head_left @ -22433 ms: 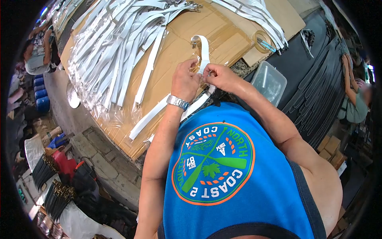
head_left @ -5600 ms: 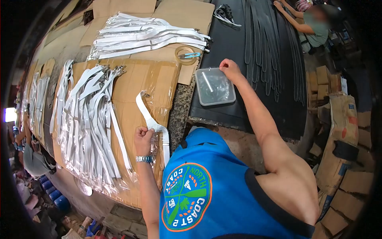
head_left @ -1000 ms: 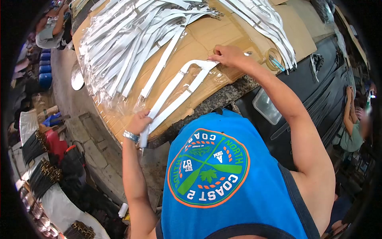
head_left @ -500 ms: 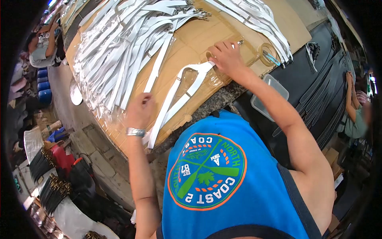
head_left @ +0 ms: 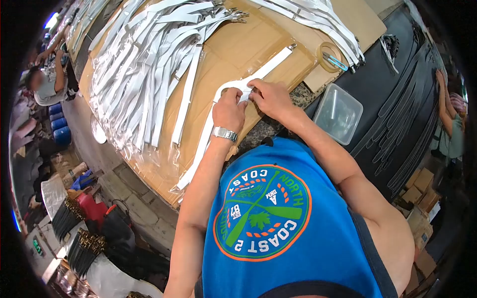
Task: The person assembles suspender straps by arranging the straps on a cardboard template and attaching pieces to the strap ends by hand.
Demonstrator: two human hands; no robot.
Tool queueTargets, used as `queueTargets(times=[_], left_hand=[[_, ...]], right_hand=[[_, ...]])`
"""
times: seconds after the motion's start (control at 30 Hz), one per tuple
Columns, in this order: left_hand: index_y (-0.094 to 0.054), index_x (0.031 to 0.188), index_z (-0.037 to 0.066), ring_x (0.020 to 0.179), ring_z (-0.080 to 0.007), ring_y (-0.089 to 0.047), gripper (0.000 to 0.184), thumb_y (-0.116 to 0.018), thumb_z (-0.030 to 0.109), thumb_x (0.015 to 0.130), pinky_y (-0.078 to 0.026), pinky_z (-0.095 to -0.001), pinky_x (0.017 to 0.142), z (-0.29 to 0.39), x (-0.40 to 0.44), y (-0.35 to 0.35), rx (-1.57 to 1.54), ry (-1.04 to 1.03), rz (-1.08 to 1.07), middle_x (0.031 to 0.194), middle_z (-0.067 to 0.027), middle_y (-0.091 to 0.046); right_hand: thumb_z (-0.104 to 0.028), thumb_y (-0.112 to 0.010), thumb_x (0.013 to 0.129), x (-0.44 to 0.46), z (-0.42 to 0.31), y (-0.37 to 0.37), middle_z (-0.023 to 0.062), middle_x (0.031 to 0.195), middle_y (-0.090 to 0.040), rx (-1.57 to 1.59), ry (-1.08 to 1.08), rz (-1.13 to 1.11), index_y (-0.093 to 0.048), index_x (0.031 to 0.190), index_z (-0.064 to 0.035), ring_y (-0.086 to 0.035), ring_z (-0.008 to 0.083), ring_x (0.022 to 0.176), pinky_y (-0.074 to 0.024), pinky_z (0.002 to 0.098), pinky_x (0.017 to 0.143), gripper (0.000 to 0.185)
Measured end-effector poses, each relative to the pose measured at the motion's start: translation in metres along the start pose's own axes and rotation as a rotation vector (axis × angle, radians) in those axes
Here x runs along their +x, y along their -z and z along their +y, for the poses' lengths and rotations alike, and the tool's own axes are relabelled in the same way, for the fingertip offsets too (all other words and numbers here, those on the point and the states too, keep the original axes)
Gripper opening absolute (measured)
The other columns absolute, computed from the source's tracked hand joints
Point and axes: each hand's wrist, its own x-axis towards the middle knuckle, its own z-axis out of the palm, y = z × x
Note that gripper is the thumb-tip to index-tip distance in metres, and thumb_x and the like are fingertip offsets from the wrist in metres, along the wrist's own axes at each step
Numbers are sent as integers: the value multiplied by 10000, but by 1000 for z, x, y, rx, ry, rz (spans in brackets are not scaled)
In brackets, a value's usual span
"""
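Note:
A single pair of white suspenders point(head_left: 200, 147) lies across the cardboard point(head_left: 218, 64) in front of me. One strap runs toward my body, and another reaches up to a metal clip. My left hand point(head_left: 229, 112) pinches the suspenders near where the straps join. Close beside it, my right hand point(head_left: 272, 99) has its fingers closed on the same spot; the fingertips partly hide the join. Clear plastic film shows around the strap ends. To the left is a large heap of white suspenders point(head_left: 144, 74), many in clear film, with metal clips at the far end.
A tape roll point(head_left: 323, 62) with a light-blue cutter point(head_left: 335, 62) lies to the right. Past the cardboard edge are a clear plastic box point(head_left: 339, 115) and black straps point(head_left: 397, 114) on a dark surface. More white suspenders point(head_left: 318, 20) lie at the back. People work at both sides.
My left hand has moved up and right to the strap join, and my right hand has come down and left beside it. The suspenders are stretched straighter, with the upper strap and clip now uncovered.

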Motion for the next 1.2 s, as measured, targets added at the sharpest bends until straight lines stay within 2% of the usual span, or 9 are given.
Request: queueTargets(times=[0.1,0.3,0.6,0.7,0.8,0.9,1.0,1.1,1.2], left_hand=[[-598,952,51,768,-356,-643,206,-734,76,798,-502,-438,668,3,-2,-3,-9,-84,92,853,-161,-650],[-565,872,57,719,-371,-600,183,-717,13,779,-471,-451,631,1,-4,-12,20,-253,224,777,-159,-602],[-553,867,78,735,-349,-588,176,-711,41,796,-439,-450,624,-1,-8,-21,77,-324,256,776,-125,-612],[-551,863,95,739,-337,-582,166,-703,59,805,-423,-448,626,-4,-8,-25,119,-357,282,771,-107,-604],[-547,858,108,741,-322,-571,151,-690,80,817,-401,-442,637,-5,-9,-26,167,-374,292,771,-93,-587],[-546,857,114,745,-309,-564,128,-670,98,834,-386,-433,656,-5,-10,-28,203,-393,298,779,-86,-574],[-550,860,117,753,-302,-565,107,-655,107,848,-381,-423,670,-6,-11,-29,219,-398,308,792,-79,-575],[-553,865,119,760,-297,-569,98,-650,110,854,-380,-416,675,-5,-12,-26,222,-392,299,800,-73,-578],[-556,867,129,768,-276,-570,98,-650,114,847,-378,-407,685,-3,-13,-27,222,-388,291,799,-59,-573]], right_hand=[[-255,-680,869,2,-4,3,150,802,-693,28,-76,0,-648,1209,-128,-672,336,768,-512,435,681,365],[-279,-677,873,8,7,8,146,728,-660,85,-24,-63,-650,1203,-151,-648,333,698,-491,433,641,355],[-256,-632,901,15,10,7,143,669,-629,146,-56,-147,-608,981,-76,-624,317,630,-472,416,590,199],[-259,-578,937,31,1,20,150,700,-642,489,-377,-491,-620,966,-73,-639,338,689,-481,433,629,194],[-303,-548,967,35,-3,27,133,690,-640,388,-350,-527,-624,913,-57,-642,295,654,-488,416,615,263],[-349,-546,973,25,9,9,104,661,-623,-135,37,-228,-620,862,-36,-616,221,571,-483,367,564,340],[-343,-573,966,27,17,1,83,653,-615,-135,45,-224,-613,856,-37,-594,156,541,-463,327,501,327],[-294,-595,956,34,5,19,70,667,-620,382,-336,-523,-589,883,-59,-593,147,557,-454,313,477,246],[-261,-609,950,35,9,21,41,659,-608,730,-431,-589,-555,911,-78,-567,126,534,-431,287,448,194]])
